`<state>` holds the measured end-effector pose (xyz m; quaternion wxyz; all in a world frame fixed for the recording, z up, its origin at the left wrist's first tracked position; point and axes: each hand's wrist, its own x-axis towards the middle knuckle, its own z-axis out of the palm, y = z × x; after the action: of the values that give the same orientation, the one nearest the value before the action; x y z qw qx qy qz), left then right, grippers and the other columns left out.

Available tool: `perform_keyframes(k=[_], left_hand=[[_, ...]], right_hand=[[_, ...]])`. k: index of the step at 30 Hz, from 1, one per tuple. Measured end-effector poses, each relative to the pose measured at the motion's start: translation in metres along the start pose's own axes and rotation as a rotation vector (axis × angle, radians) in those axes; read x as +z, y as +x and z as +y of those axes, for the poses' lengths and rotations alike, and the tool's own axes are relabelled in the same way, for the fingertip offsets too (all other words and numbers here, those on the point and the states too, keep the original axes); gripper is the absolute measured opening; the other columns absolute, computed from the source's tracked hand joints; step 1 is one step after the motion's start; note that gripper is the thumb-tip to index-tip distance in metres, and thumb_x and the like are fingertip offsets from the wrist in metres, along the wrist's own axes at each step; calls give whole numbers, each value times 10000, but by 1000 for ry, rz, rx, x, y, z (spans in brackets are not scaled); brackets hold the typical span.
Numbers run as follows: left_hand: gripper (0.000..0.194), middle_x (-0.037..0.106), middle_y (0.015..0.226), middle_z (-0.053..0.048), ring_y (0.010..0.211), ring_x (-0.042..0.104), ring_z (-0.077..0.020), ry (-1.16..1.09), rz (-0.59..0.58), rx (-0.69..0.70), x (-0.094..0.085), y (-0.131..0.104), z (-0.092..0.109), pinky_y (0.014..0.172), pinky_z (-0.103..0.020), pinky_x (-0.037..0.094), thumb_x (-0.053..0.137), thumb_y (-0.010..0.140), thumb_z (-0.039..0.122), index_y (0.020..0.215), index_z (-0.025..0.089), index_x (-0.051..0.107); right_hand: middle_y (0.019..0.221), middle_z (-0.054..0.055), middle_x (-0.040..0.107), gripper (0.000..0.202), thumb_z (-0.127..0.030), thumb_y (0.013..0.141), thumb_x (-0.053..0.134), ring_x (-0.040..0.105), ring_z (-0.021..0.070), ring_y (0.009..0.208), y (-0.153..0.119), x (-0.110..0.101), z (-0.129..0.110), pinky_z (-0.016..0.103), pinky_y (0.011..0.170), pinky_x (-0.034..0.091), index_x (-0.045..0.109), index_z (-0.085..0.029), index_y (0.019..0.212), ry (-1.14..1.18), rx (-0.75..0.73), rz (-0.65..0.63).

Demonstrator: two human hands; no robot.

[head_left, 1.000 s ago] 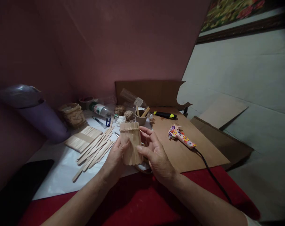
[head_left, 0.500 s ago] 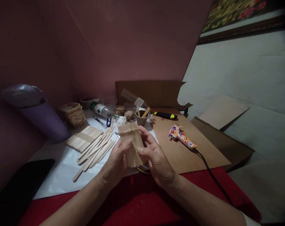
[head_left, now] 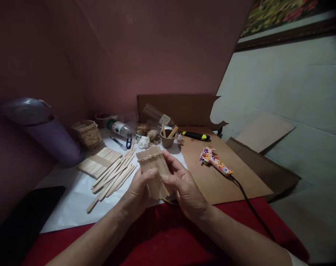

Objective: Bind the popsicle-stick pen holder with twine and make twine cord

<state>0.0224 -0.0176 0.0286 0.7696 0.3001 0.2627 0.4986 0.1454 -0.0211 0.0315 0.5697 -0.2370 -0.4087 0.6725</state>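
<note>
Between both hands I hold a piece made of wooden craft sticks (head_left: 155,162) set side by side, with twine along its upper end. My left hand (head_left: 138,188) grips its left side, the thumb pressed on the front. On the right edge, my right hand (head_left: 186,188) is closed with its thumb on the front and fingers behind. Loose craft sticks (head_left: 114,181) lie fanned on the white sheet (head_left: 65,207) to the left, beside a banded bundle of sticks (head_left: 99,162). What lies behind the held piece is hidden.
A floral glue gun (head_left: 216,160) with a black cord lies on cardboard (head_left: 240,184) at right, near a black-yellow cutter (head_left: 196,136). Behind stand a small pot (head_left: 168,141) with sticks, twine balls (head_left: 152,135), a plastic bottle (head_left: 119,128) and a stick-covered container (head_left: 87,135).
The piece of craft sticks has tilted slightly in my hands, its top coming a little lower and leftward. A crumpled white wad behind it shows more fully.
</note>
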Motion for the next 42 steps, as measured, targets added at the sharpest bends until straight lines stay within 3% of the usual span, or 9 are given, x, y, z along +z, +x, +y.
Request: perform_keyframes(k=[11,32,42], left_hand=[[573,639,1155,-130,1018,612,-287,21,-26,45,0,1,0,846,-388,482,539,838,265,1383,199,374],[547,652,1122,-122,980,626,-278,24,21,-22,2,1,1,857,-390,476,601,796,281,1316,183,463],[581,660,1099,-119,978,627,-288,50,-3,26,6,0,3,826,-388,488,603,800,266,1349,198,424]], right_hand=[[1349,-2,508,591,-208,733,650,502,208,1196,0,0,2,396,1054,346,478,-321,1287,9,15,14],[1344,-4,522,578,-205,725,658,457,227,1249,1,-2,-5,432,1065,339,514,-308,1275,-34,-4,2],[1340,-7,527,570,-208,733,647,457,227,1251,-2,0,-5,421,1057,349,513,-311,1277,-5,-1,12]])
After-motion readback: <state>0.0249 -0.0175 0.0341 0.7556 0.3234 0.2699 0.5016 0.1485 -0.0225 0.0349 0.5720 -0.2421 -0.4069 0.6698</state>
